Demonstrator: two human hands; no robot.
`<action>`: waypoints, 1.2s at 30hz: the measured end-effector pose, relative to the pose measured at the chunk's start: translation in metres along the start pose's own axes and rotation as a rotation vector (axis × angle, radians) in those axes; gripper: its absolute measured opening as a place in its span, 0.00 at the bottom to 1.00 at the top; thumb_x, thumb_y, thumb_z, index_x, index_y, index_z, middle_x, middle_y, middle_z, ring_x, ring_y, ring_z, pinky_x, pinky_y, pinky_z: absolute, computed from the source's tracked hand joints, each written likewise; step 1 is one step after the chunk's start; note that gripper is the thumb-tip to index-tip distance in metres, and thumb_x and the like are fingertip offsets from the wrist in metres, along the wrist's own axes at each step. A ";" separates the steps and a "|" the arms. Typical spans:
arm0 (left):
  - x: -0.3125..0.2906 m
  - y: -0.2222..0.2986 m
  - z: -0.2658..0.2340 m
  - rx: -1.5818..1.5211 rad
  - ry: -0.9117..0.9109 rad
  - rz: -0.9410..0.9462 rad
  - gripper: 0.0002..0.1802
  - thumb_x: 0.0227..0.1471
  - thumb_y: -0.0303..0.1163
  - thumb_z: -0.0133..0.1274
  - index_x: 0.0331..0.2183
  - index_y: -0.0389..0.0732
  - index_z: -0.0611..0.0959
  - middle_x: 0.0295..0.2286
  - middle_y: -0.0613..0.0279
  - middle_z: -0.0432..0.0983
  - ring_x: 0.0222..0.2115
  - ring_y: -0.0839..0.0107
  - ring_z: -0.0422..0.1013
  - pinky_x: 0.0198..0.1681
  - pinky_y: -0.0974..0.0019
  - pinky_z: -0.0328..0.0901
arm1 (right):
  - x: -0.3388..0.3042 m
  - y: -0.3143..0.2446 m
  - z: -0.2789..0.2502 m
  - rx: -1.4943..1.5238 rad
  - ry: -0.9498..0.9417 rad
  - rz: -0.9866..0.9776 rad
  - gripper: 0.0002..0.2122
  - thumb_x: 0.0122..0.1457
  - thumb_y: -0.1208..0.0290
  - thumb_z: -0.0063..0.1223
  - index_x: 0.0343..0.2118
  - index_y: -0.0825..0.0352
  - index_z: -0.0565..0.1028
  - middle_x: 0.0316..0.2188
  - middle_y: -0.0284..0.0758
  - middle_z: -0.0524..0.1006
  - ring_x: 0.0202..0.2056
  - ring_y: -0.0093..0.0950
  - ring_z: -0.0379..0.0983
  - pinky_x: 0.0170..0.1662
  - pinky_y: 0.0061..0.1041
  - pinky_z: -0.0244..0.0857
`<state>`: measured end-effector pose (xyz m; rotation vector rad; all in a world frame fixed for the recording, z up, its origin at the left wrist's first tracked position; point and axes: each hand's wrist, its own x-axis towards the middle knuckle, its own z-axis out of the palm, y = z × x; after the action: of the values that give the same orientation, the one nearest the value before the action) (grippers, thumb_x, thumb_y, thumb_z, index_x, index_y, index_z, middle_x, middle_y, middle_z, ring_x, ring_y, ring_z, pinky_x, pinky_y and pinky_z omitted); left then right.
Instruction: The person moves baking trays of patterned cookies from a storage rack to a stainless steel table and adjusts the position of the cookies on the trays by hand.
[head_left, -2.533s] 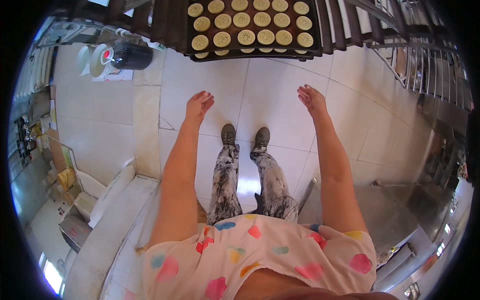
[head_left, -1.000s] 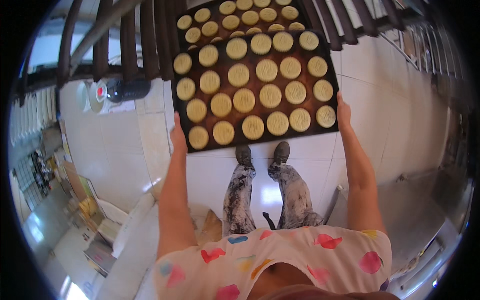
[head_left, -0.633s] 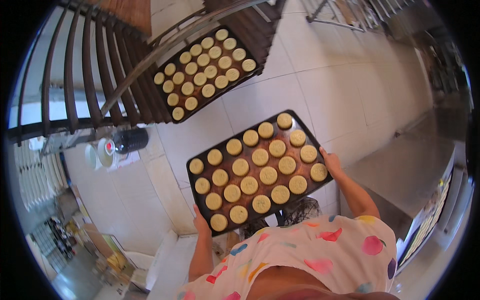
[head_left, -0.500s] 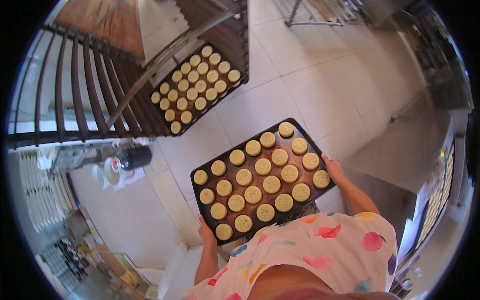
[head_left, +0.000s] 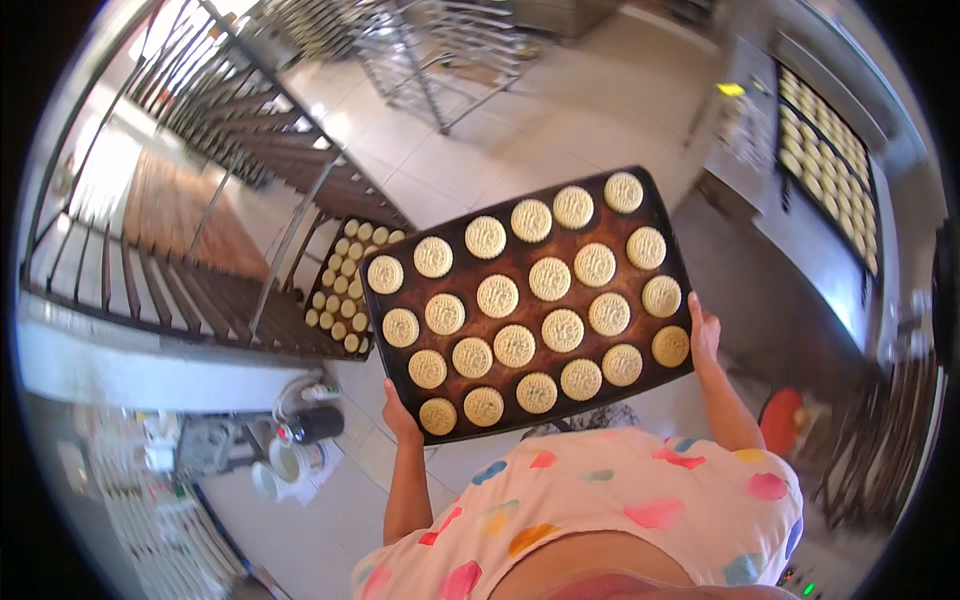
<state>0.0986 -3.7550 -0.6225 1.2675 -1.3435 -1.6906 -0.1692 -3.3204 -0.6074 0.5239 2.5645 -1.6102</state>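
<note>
A dark rectangular baking tray [head_left: 530, 313] is held up in front of me, its left side tilted lower in the picture. Several round, pale yellow cookies with stamped tops and scalloped edges, such as this cookie [head_left: 549, 279], sit in rows on it. My left hand [head_left: 402, 415] grips the tray's near left corner, thumb along the rim. At the right edge, my right hand [head_left: 706, 338] is closed round the rim with the thumb up. The fingers of both hands are mostly hidden under the tray.
To the left stands a tall slatted rack [head_left: 180, 290], with another cookie tray [head_left: 318, 345] partly behind mine. A metal counter [head_left: 740, 180] at right bears more trays of cookies. Metal racks [head_left: 435, 70] stand on the far floor. A dark bottle [head_left: 318, 424] and white tubs [head_left: 288, 460] are lower left.
The tray has risen in the picture, appears larger, and now overlaps the racked tray. My view has shifted, bringing the right counter's trays and the far racks into fuller sight. Both hands keep their grip.
</note>
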 end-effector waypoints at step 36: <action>0.215 -0.005 0.108 0.229 -0.832 0.077 0.35 0.51 0.59 0.46 0.22 0.31 0.78 0.20 0.68 0.67 0.22 0.77 0.59 0.25 0.67 0.56 | -0.240 0.084 0.037 0.068 0.848 0.173 0.31 0.52 0.46 0.51 0.33 0.81 0.73 0.34 0.48 0.75 0.37 0.36 0.69 0.42 0.32 0.60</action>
<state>-0.0757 -3.9074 -0.6890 0.5902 -2.0647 -2.1548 0.0790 -3.3795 -0.6392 1.6932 2.8391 -1.6514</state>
